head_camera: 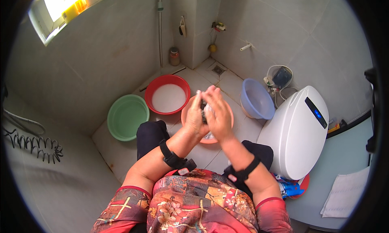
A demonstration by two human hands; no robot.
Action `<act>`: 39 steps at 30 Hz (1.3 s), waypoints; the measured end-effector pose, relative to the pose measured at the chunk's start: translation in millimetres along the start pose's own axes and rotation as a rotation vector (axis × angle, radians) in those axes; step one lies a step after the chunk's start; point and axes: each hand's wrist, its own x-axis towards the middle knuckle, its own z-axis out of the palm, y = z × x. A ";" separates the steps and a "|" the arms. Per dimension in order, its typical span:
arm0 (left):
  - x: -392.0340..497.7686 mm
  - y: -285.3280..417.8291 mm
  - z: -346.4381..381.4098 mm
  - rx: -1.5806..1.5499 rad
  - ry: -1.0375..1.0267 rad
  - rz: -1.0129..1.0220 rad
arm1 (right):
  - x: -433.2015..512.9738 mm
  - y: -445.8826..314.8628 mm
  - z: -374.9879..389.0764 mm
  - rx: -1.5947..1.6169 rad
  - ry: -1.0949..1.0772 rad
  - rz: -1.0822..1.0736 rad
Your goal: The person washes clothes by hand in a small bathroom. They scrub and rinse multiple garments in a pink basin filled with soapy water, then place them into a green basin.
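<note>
My left hand (195,114) and my right hand (218,113) are raised close together, palms facing, over an orange plastic basin (231,119). Between the palms shows a dark, greyish thing (204,111), partly hidden and blurred; I cannot tell what it is, nor whether both hands grip it. The hands hide most of the basin, and something whitish shows at its near edge. Beyond and to the left is a red basin (149,94) with white suds (169,97). A green basin (128,117) of what looks like clear liquid stands left of that.
A blue-purple basin (258,99) leans tilted on the right, beside a white toilet (294,132) with a lit display. A floor drain (218,70) and a lidded jar (174,56) are by the far corner. A coiled black hose (36,145) hangs at the left wall.
</note>
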 end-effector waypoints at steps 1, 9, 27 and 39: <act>1.3 2.3 -1.1 -0.009 -0.101 0.073 | -9.7 -8.0 0.6 0.057 -0.069 -0.005; -5.4 -8.5 -7.3 0.064 -0.119 -0.054 | 23.7 25.2 -5.1 -0.252 -0.015 0.053; 43.9 9.0 -11.2 0.015 -0.086 -0.267 | 39.7 55.8 -22.4 -0.382 -0.038 -0.454; 92.0 -1.0 6.4 0.322 0.045 -0.219 | 57.6 94.3 -6.9 -0.123 0.058 -0.149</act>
